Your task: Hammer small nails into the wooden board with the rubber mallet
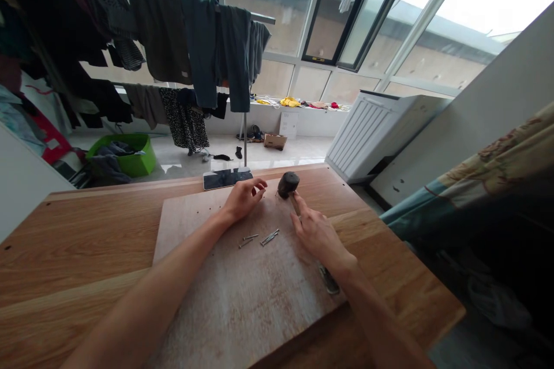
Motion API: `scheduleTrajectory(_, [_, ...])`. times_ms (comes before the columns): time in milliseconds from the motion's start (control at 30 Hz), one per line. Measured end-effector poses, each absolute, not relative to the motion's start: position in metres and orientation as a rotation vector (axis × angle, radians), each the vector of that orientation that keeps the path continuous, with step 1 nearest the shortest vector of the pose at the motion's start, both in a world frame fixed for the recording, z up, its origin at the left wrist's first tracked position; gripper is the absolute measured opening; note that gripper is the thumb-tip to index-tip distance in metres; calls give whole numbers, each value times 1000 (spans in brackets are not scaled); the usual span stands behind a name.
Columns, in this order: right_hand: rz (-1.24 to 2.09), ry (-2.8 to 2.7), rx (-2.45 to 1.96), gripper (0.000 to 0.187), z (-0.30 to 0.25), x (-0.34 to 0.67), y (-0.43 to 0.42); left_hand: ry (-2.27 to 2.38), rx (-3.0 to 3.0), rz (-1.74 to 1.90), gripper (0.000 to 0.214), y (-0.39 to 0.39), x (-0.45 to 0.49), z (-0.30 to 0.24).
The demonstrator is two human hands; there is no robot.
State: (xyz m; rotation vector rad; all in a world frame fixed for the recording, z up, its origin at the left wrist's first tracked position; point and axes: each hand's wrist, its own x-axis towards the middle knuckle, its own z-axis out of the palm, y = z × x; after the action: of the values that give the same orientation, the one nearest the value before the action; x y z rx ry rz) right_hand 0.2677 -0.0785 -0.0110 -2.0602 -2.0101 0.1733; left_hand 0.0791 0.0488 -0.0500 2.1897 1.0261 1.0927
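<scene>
My right hand [318, 230] is wrapped around the handle of a black-headed mallet [288, 184], index finger stretched along it. The mallet's head is over the far right part of a pale, worn wooden board [242, 305]. A thin upright thing, perhaps a nail, shows faintly beside the head. Left of the mallet, my left hand [244, 199] hovers at the board's far side, fingers loosely curled and apart, with nothing visible in them. Several loose nails [269, 237] lie on the board between my forearms. Small dark dots mark its left part.
Under the board is a wooden table [86, 230]. A phone [227, 178] lies at its far edge. Near my right forearm rests a dark, partly hidden object [329, 279]. Beyond are hanging clothes [203, 52], a green tub [145, 155], a white ribbed unit [367, 132] and a curtain [476, 184].
</scene>
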Motion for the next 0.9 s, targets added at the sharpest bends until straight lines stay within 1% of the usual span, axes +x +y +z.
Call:
scheduleTrajectory(200, [181, -1958, -2098, 63, -11, 262, -81, 996, 2211, 1015, 14, 47, 75, -47])
scheduleTrajectory(500, [330, -1832, -1982, 70, -13, 269, -83, 1033, 2236, 1030, 14, 45, 76, -47])
scheduleTrajectory(767, [494, -1604, -1733, 68, -7, 270, -88, 1027, 2237, 992, 15, 44, 76, -46])
scheduleTrajectory(900, [564, -1612, -1604, 69, -2, 265, -94, 1015, 2234, 1024, 13, 44, 78, -47])
